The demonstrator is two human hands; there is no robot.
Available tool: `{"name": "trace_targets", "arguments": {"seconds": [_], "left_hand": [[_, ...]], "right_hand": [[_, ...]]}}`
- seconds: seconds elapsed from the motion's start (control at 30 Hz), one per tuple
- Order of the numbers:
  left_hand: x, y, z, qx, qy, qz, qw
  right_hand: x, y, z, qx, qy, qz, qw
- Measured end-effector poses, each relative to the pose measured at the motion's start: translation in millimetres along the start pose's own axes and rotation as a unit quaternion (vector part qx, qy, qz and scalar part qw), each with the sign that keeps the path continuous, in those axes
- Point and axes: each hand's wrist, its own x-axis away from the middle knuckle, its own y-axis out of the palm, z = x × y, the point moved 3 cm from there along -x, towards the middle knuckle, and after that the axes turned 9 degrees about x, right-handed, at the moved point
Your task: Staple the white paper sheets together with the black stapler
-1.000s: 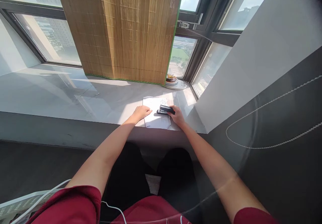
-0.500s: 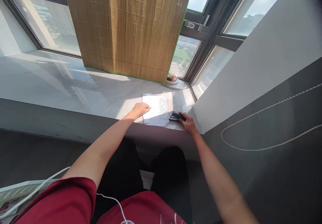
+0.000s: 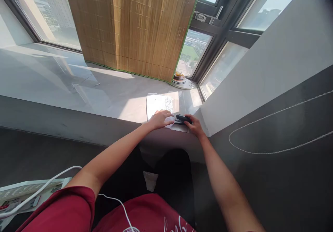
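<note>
White sheets of paper (image 3: 155, 103) with dense writing down the right side lie on the window ledge (image 3: 109, 98). My left hand (image 3: 160, 118) rests over the lower part of the paper, its fingers stretched toward the right edge. Part of the writing is hidden beneath it. My right hand (image 3: 195, 125) is closed round the back end of a black stapler (image 3: 181, 118). The stapler points left, its jaw parted, with its front at the paper's lower right edge. Whether paper is inside the jaw is too small to tell.
A bamboo blind (image 3: 135, 30) hangs before the window behind the ledge. Stacked plates (image 3: 179, 79) stand in the window corner. On the right, a white wall (image 3: 249, 65) borders the ledge, and a looped cord (image 3: 249, 152) hangs. A white basket (image 3: 28, 188) is at lower left.
My left hand has moved right, from the paper's left edge to its lower right part near the stapler. My right hand keeps hold of the stapler in nearly the same spot.
</note>
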Motion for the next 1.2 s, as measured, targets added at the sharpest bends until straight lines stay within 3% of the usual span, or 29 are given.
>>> {"name": "trace_targets", "arguments": {"seconds": [0.17, 0.5, 0.83, 1.2], "left_hand": [[-1.4, 27.7, 11.3, -0.016, -0.029, -0.043, 0.999], [-6.2, 21.7, 8.9, 0.076, -0.046, -0.022, 0.996], [-1.4, 24.5, 8.2, 0.068, -0.035, -0.013, 0.997], [-1.7, 31.6, 3.9, 0.029, -0.057, 0.002, 0.998]], "right_hand": [[-0.1, -0.4, 1.7, -0.020, 0.003, 0.003, 1.000], [0.3, 1.3, 2.6, -0.005, 0.016, -0.004, 1.000], [1.7, 0.3, -3.6, 0.001, 0.001, -0.012, 1.000], [-13.5, 5.1, -52.1, 0.024, -0.072, -0.045, 0.996]]}}
